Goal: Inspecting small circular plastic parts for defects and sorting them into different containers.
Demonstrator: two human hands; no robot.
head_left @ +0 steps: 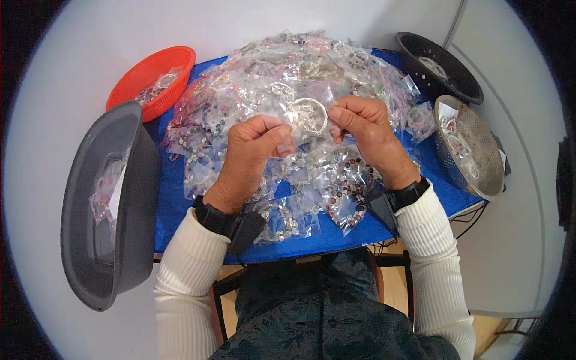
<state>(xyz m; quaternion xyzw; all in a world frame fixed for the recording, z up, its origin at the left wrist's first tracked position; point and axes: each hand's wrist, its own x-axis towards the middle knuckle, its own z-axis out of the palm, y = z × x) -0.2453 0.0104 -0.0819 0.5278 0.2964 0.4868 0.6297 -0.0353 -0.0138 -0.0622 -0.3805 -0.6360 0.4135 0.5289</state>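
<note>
Both hands hold one small clear plastic bag [307, 111] with a pale ring-shaped bracelet inside, above a heap of similar bags. My left hand [255, 147] pinches the bag's left edge with thumb and fingers. My right hand [363, 123] grips its right edge. Under them lies a big pile of clear bags with beaded bracelets [282, 78], spread over a blue cloth [336, 237] on a small table. Black wrist straps sit on both wrists over cream ribbed sleeves.
A grey tub [129, 198] with a few bags stands at the left. An orange basket [174, 63] is at the back left. A black colander [414, 51] and a metal colander [480, 150] sit at the right, each holding bags.
</note>
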